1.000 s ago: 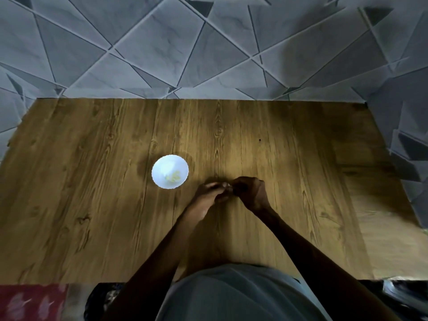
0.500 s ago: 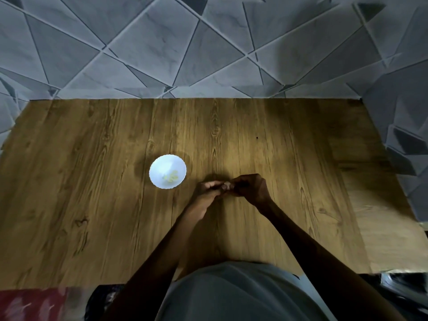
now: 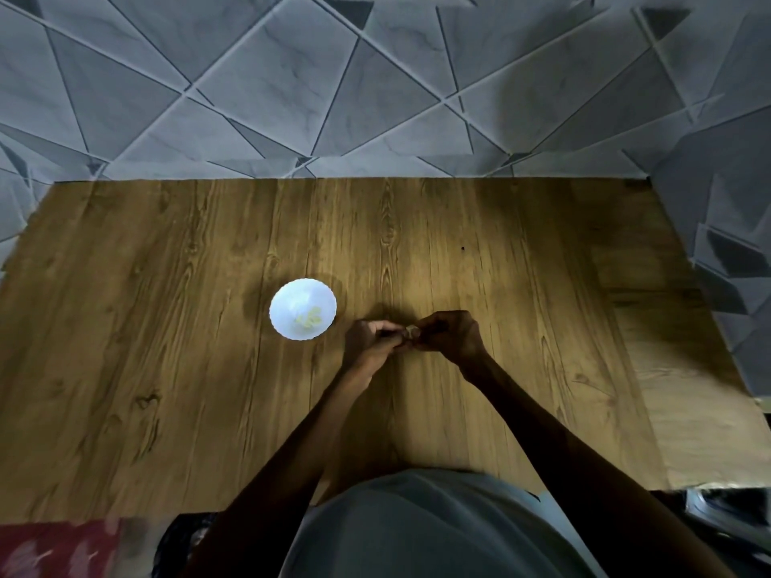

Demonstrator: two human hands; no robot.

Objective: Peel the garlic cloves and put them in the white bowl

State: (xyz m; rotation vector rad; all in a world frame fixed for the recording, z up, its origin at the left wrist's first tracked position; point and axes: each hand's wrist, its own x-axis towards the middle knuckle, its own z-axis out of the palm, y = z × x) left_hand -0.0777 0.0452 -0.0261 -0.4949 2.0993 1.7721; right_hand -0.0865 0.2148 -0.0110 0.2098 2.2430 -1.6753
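Wooden table (image 3: 167,369) — white bowl (image 3: 288,294) on top

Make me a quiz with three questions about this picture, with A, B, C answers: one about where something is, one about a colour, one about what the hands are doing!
1. Where is the white bowl?
A) on the floor
B) on the table, left of the left hand
C) in the person's lap

2. What colour is the table?
A) red
B) green
C) brown wood

3. What are the left hand and the right hand doing?
A) pinching a small garlic clove between them
B) lying flat
C) lifting the bowl

Answers: B, the bowl stands on the wood beside the left hand; C, brown grain shows all over; A, both hands' fingers curl round the clove.
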